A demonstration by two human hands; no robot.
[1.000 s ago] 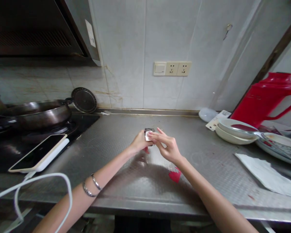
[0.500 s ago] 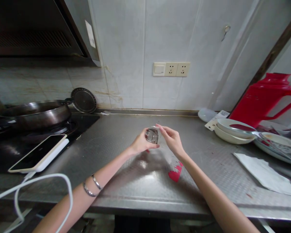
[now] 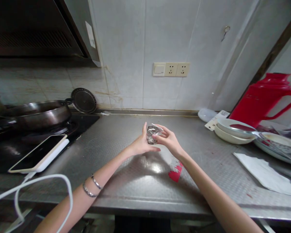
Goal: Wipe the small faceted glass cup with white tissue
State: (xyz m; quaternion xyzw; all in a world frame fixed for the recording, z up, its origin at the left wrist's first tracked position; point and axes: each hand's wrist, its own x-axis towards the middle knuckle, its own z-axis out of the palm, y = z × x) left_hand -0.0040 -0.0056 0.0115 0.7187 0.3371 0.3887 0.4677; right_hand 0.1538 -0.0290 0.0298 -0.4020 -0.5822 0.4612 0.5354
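Note:
Both my hands meet above the middle of the steel counter (image 3: 126, 136). My left hand (image 3: 140, 145) cups a small shiny silvery packet (image 3: 151, 133), its fingers raised behind it and its thumb underneath. My right hand (image 3: 168, 139) pinches the packet's right side and crinkled top between thumb and fingertips. A red scrap (image 3: 176, 173) lies on the counter under my right wrist. Two bracelets circle my left forearm.
A phone (image 3: 38, 152) on a white block with a white cable (image 3: 42, 181) lies at the left by the stove and pan (image 3: 38, 113). Bowls (image 3: 232, 131), plates, a red jug (image 3: 266, 97) and white paper (image 3: 264, 174) stand at the right. Wall sockets (image 3: 171, 69) sit behind.
The white piece once over the packet is gone and its shiny side shows. My right hand drew back, then closed on the packet's top, while my left fingers straightened behind it.

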